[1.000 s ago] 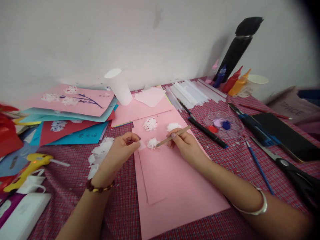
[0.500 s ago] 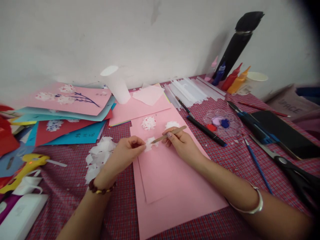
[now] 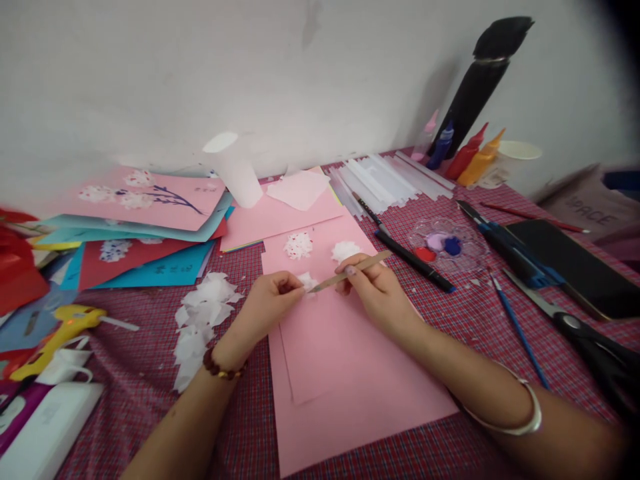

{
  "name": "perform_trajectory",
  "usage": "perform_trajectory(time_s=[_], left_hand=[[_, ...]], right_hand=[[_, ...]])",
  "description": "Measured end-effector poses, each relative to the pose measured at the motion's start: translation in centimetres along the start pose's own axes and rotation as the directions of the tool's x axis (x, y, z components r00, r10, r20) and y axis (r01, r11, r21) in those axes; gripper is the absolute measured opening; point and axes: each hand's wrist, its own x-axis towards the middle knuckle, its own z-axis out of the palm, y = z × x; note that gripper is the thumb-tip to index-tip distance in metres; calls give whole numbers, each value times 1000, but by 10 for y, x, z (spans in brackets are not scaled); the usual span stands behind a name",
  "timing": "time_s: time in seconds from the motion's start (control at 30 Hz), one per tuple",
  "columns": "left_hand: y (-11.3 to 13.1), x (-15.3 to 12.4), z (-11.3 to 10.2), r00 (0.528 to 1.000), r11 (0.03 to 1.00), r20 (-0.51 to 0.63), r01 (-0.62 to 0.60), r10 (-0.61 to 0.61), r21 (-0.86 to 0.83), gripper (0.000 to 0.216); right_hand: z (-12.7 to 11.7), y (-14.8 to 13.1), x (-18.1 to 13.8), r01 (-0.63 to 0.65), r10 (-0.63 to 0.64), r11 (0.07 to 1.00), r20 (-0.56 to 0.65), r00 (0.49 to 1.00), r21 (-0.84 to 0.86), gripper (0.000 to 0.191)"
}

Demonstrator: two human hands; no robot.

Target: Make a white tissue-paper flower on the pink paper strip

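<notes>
The right hand [image 3: 376,292] pinches a flat wooden craft stick [image 3: 353,272], its length slanting down-left to a white paper blossom [image 3: 307,278] on pink card [image 3: 360,380]. The left hand [image 3: 267,303] is nearer, at the blossom's left edge; whether its fingers grip paper cannot be told. Red plaid tablecloth [image 3: 253,427] lies beneath, a white wall [image 3: 150,73] behind.

Pale grey wall [image 3: 150,80] with faint smudges [image 3: 312,23], softly lit, behind a worktop [image 3: 460,308] covered by red checked cloth [image 3: 133,380].
</notes>
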Motion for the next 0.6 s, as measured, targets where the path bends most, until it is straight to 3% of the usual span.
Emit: perform_trajectory(time_s=[0.2, 0.6], left_hand=[[1, 1, 2, 1000, 999, -2, 32, -32, -24, 12], [-6, 4, 3, 1000, 999, -22, -18, 17, -29, 9]], right_hand=[[1, 8, -4, 107, -89, 955, 76, 993, -275, 17], [0, -4, -6, 298, -227, 808, 199, 953, -508, 22]])
